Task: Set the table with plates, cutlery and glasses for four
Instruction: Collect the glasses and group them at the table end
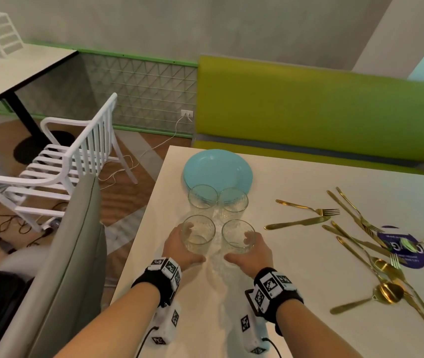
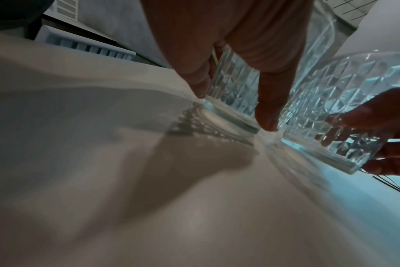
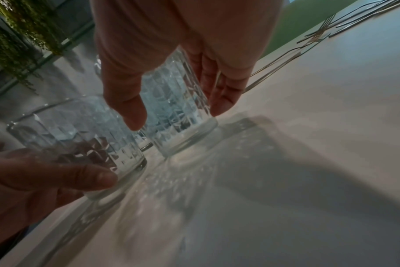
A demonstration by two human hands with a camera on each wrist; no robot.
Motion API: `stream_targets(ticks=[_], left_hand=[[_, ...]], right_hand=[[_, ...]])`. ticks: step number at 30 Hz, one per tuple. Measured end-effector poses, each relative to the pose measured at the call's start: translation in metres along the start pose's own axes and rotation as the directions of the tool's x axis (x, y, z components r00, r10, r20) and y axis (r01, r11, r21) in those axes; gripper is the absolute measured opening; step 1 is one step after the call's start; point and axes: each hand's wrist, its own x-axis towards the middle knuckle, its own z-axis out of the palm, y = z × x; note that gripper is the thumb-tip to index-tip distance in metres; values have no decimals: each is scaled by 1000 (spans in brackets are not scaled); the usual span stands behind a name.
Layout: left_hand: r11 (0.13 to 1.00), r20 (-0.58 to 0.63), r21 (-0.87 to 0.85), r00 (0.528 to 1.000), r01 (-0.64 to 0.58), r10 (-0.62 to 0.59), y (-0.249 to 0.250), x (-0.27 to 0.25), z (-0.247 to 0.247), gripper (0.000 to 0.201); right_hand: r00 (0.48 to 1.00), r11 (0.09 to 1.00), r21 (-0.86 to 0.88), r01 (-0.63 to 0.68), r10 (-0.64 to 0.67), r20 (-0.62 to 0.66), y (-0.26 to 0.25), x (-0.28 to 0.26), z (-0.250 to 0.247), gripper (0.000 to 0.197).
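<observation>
Two patterned clear glasses stand close together near the table's left edge. My left hand (image 1: pixel 187 244) grips the left glass (image 1: pixel 198 235), thumb and fingers wrapped round its lower wall (image 2: pixel 233 84). My right hand (image 1: pixel 242 248) grips the right glass (image 1: pixel 238 237) the same way (image 3: pixel 176 101). Both bases sit at the tabletop. Two more glasses (image 1: pixel 202 200) (image 1: pixel 233 202) stand just behind them. A stack of light blue plates (image 1: pixel 217 167) lies beyond those. Gold cutlery (image 1: pixel 360 228) is scattered on the right.
The white table (image 1: pixel 296 293) has bare surface between the glasses and the cutlery. A dark blue round mat (image 1: pixel 403 250) lies under some cutlery. A green bench (image 1: pixel 309 107) runs along the far side, a grey seat back (image 1: pixel 76 254) along the left. A white chair (image 1: pixel 58 161) stands on the floor.
</observation>
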Motion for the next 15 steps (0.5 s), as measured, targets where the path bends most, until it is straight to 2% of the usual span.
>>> stream_targets(ticks=[15], left_hand=[[998, -7, -14, 998, 66, -66, 3, 2, 2, 97]], right_hand=[[998, 995, -74, 63, -63, -1, 2, 7, 11, 82]])
